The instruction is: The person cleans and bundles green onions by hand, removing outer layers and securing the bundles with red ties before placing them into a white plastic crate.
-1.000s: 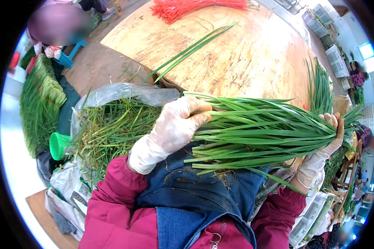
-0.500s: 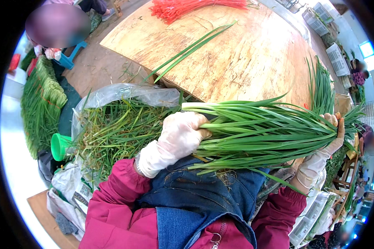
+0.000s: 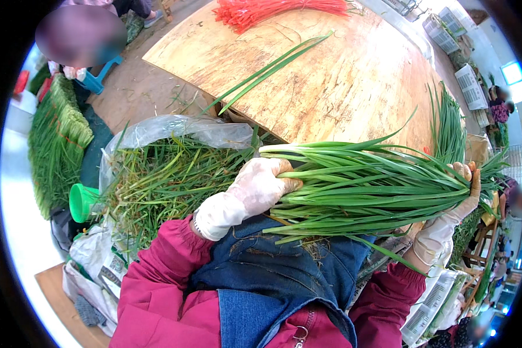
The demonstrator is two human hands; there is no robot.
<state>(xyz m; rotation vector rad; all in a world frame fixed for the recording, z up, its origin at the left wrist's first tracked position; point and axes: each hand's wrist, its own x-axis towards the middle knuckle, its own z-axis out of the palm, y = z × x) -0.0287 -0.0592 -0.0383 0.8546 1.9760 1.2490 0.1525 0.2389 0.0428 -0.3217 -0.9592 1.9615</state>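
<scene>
A thick bunch of Chinese chives (image 3: 359, 188) lies sideways over my lap, pale stem ends to the left and green leaves to the right. My left hand (image 3: 258, 188), in a whitish glove, pinches some stems close to their pale ends. At the other end my right hand (image 3: 455, 203), gloved with bare-looking fingertips, is wrapped around the leaf ends from the far right. A few leaves stick out above and below the bunch. Dirt and bits of leaf cling to the blue denim apron (image 3: 261, 255) under it.
A wooden table (image 3: 330, 81) bears loose chive leaves (image 3: 278, 66) and a bundle of red ties (image 3: 272, 11). More chives (image 3: 446, 124) stand at its right. Left are a clear plastic bag (image 3: 174, 124) of leaf scraps, a green cup (image 3: 82, 203), stacked chives (image 3: 58, 145) and another person (image 3: 81, 35).
My left hand has shifted slightly right along the stems, its grip still closed. The right hand stays at the leaf ends. One leaf at the upper right now sticks up higher.
</scene>
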